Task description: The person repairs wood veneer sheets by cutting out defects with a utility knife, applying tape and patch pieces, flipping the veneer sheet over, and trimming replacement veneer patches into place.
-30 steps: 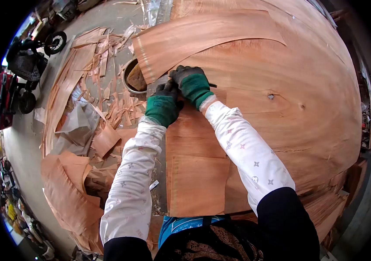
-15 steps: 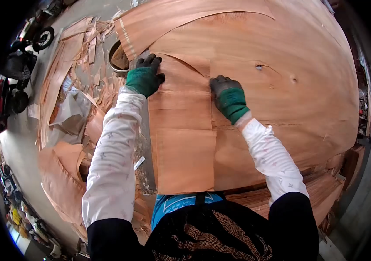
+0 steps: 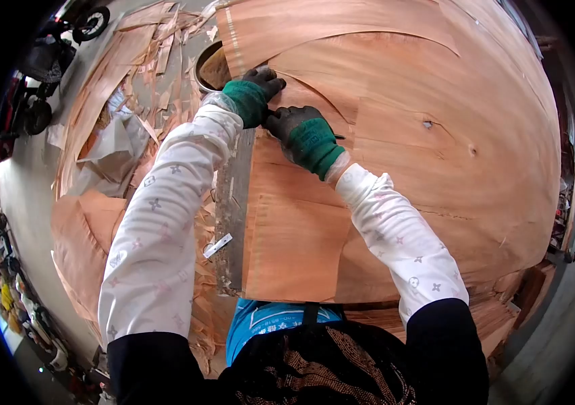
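Note:
Both hands wear green and dark grey gloves. My left hand (image 3: 253, 94) lies with its fingers extended on the wood sheets near the left edge of the stack. Just below and right of it, my right hand (image 3: 304, 140) is closed round a thin dark tool (image 3: 339, 136); only its end shows past the glove. Under the hands, a narrow strip of veneer (image 3: 297, 236) runs toward my body over a large wood sheet (image 3: 429, 189). A curved veneer piece (image 3: 341, 19) lies across the far side.
Left of the stack, a round metal bowl (image 3: 201, 81) holds a brown block (image 3: 216, 69). Torn veneer scraps (image 3: 92, 135) and crumpled plastic (image 3: 112, 155) lie further left. A small white object (image 3: 217, 246) sits by the grey edge (image 3: 233, 216). Motorcycles (image 3: 44, 81) stand at upper left.
My right hand went from beside my left hand to the strip's right edge, then back to the left. The dark tool's end shows again. My left hand has shifted slightly up the left edge.

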Available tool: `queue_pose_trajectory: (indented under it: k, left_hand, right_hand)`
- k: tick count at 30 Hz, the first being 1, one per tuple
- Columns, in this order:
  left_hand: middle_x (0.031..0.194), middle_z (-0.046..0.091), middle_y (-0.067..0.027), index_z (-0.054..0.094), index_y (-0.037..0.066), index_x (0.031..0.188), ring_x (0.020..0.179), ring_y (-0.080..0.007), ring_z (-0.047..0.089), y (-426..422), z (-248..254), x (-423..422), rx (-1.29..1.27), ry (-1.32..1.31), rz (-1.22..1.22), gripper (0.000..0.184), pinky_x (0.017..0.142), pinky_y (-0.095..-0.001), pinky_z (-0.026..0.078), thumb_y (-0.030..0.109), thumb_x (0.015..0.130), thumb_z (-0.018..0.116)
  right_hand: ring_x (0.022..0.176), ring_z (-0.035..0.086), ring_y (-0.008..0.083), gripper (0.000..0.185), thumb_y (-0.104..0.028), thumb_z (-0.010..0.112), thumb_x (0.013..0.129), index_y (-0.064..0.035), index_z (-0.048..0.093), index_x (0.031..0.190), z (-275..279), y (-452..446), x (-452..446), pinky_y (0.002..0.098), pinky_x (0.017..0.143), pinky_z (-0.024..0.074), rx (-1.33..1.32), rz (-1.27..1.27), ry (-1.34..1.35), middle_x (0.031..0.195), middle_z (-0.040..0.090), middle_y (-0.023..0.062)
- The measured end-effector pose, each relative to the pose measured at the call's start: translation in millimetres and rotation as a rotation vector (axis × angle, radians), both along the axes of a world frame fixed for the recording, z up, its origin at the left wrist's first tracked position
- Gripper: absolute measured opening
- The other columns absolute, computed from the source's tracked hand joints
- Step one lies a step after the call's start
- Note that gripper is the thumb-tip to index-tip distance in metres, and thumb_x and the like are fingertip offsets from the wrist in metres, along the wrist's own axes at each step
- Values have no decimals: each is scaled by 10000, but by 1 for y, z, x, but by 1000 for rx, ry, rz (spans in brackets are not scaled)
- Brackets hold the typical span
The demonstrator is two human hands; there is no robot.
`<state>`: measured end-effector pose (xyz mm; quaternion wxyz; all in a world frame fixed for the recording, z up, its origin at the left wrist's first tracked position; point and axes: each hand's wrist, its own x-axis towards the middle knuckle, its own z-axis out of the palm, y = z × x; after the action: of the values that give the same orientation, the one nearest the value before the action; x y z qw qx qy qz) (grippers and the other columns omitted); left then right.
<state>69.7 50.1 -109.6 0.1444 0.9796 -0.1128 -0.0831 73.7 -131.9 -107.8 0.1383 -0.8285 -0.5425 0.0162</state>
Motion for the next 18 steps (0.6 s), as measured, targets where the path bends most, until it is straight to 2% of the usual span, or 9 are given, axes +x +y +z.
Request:
queue_pose_trajectory:
  k: [7, 11, 13, 15, 18]
  left_hand:
    - [1354, 451, -174, 501, 137, 1311, 1227, -382, 453, 4, 0, -1, -33, -40, -38, 672, 1010, -431, 416, 166, 686, 744]
    - [1353, 457, -170, 488, 155, 1330, 1230, -373, 454, 3, 3, -3, -46, -39, -33, 724, 1027, -418, 404, 123, 656, 750]
    - [1370, 442, -170, 481, 158, 1340, 1259, -368, 424, 2, 3, -2, -43, -18, -23, 727, 1039, -418, 392, 136, 669, 760]
    - [1388, 409, -156, 487, 162, 1326, 1281, -362, 392, 1, 2, -2, -42, 11, 0, 725, 1057, -429, 367, 240, 666, 775]
    - [1407, 399, -152, 473, 154, 1340, 1275, -369, 400, -2, 4, 1, -24, 54, 15, 747, 1053, -428, 376, 215, 663, 783]
  right_hand:
    - [702, 636, 256, 189, -59, 593, 712, -111, 596, 894, -5, 11, 1, 383, 541, 490, 45, 48, -47, 779, 632, 61]
    - [708, 650, 261, 216, -52, 609, 706, -137, 614, 904, -1, 10, 5, 393, 554, 501, 1, 44, 77, 787, 648, 79]
    - [730, 650, 291, 169, -70, 604, 725, -138, 632, 878, 4, -7, 15, 404, 617, 512, -67, 60, 120, 815, 654, 98]
    - [758, 648, 304, 163, -80, 600, 731, -134, 639, 880, 5, -43, 36, 410, 660, 518, -144, 122, 77, 850, 654, 107]
    - [856, 637, 298, 200, -57, 600, 752, -129, 649, 932, 16, -83, 74, 401, 730, 515, -353, 202, 59, 931, 650, 99]
